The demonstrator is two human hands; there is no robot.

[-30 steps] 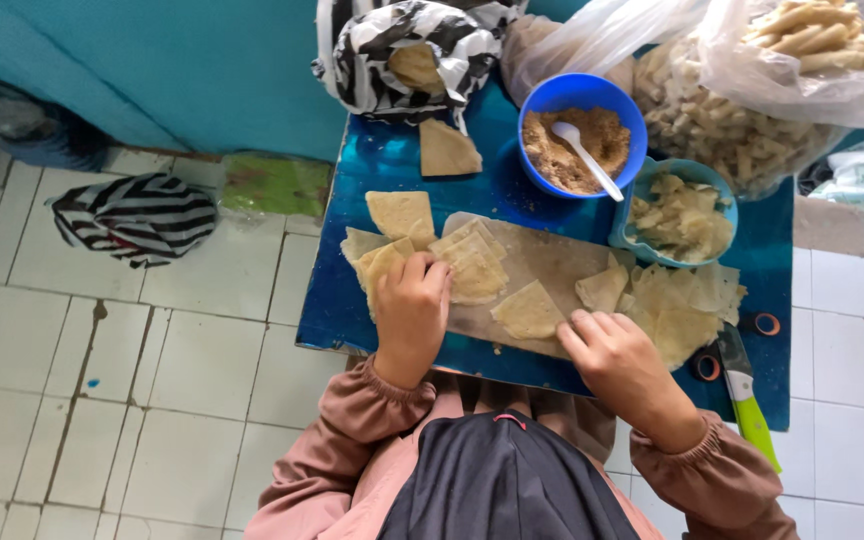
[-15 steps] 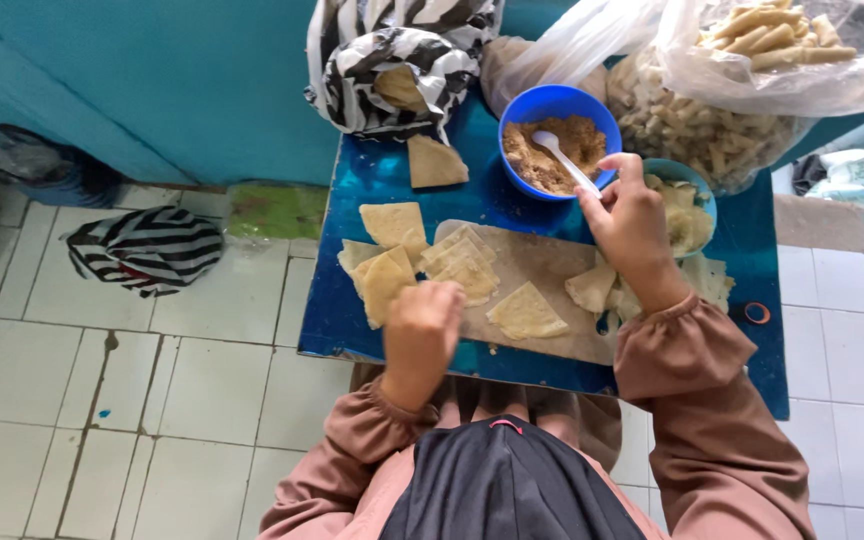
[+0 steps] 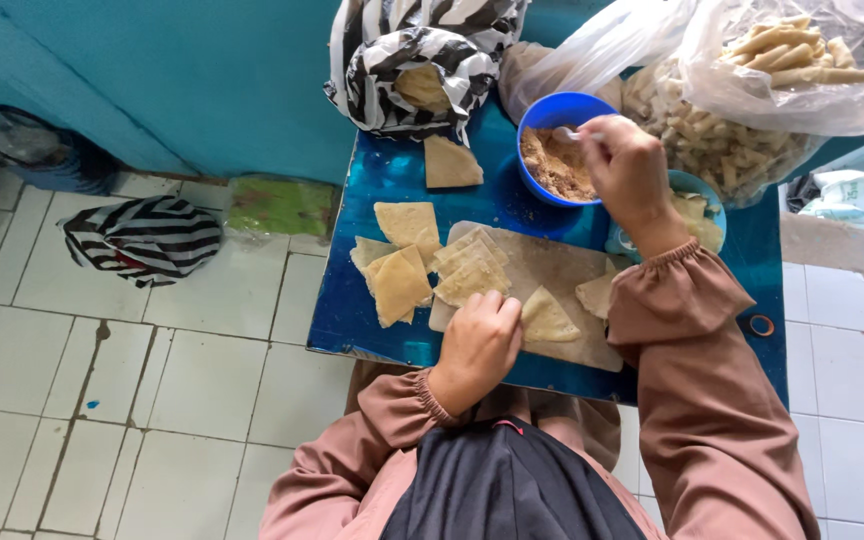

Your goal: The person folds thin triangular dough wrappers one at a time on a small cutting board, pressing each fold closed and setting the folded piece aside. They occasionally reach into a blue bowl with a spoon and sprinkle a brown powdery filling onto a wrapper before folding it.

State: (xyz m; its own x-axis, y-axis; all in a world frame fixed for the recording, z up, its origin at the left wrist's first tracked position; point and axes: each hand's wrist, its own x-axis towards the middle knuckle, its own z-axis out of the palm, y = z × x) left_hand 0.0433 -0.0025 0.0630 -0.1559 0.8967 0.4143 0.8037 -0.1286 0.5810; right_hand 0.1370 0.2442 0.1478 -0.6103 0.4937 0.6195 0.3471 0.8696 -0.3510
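My left hand rests with curled fingers on the near edge of a pale wooden board, beside a triangular pastry wrapper. My right hand reaches over a blue bowl of brown crumbly filling and holds a white spoon dipped into it. More tan wrappers lie spread over the left of the board and the blue table.
A teal bowl of wrappers sits under my right wrist. Clear plastic bags of rolled pastries fill the far right. A striped bag stands at the back, another lies on the tiled floor.
My right hand has gone from the board's right side up to the blue bowl and taken hold of the spoon. The left hand stayed at the board.
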